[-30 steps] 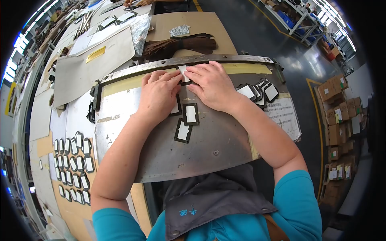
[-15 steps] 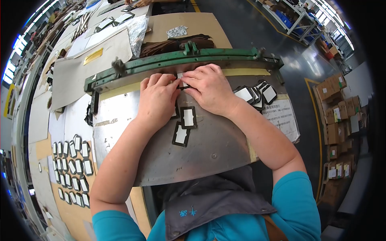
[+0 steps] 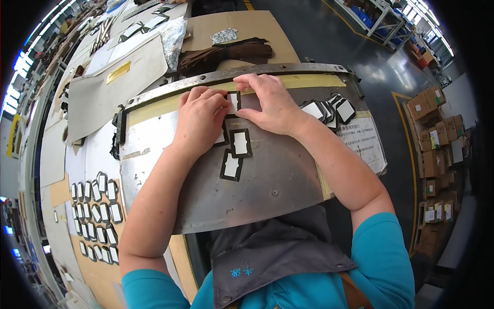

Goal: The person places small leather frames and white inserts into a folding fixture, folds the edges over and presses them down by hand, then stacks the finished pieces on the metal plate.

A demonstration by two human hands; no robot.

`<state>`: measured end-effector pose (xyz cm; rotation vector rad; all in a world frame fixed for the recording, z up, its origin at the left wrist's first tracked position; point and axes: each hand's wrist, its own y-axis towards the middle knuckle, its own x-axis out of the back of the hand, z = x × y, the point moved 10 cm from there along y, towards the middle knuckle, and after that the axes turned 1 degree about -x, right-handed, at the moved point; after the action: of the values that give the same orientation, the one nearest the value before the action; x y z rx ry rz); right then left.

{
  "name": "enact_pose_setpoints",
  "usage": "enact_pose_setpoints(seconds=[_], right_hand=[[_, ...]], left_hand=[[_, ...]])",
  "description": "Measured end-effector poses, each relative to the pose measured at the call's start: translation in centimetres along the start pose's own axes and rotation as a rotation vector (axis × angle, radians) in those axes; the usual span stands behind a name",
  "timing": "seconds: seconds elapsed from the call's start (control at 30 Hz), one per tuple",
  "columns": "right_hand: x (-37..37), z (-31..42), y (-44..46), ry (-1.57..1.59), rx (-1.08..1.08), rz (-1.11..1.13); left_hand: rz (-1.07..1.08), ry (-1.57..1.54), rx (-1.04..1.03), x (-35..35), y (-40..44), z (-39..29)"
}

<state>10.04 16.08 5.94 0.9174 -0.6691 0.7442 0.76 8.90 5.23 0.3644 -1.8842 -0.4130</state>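
Observation:
My left hand (image 3: 201, 117) has its fingers closed at the left edge of a small white card piece with a black border (image 3: 233, 103), near the back of the metal plate (image 3: 216, 206). My right hand (image 3: 271, 105) is open on the other side, thumb and forefinger spread apart, with the thumb tip close to the piece's lower right corner. Just below lie two similar bordered pieces, an upper one (image 3: 240, 143) overlapping a lower one (image 3: 232, 165). Another bordered piece (image 3: 222, 138) is partly hidden under my left hand.
A metal strip (image 3: 175, 87) edges the plate's back, with yellow tape along it. Overlapping bordered pieces (image 3: 329, 112) lie at the right, above a printed sheet (image 3: 360, 141). Rows of similar pieces (image 3: 96, 213) cover the left table. Brown strips (image 3: 226, 54) lie behind.
The green bar across the plate's back has swung out of view, uncovering the metal strip and tape. My right hand has opened and shifted off the piece, which now shows more fully.

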Motion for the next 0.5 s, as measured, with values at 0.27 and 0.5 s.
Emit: enact_pose_setpoints(seconds=[0.27,0.5], right_hand=[[-0.7,1.5,0.0,-0.172,0.080,0.046],[-1.3,-1.8,4.5,-0.127,-0.076,0.129]], left_hand=[[0.051,0.065,0.032,0.3,0.2,-0.3],[-0.058,-0.029,-0.012,0.5,-0.4,0.5]])
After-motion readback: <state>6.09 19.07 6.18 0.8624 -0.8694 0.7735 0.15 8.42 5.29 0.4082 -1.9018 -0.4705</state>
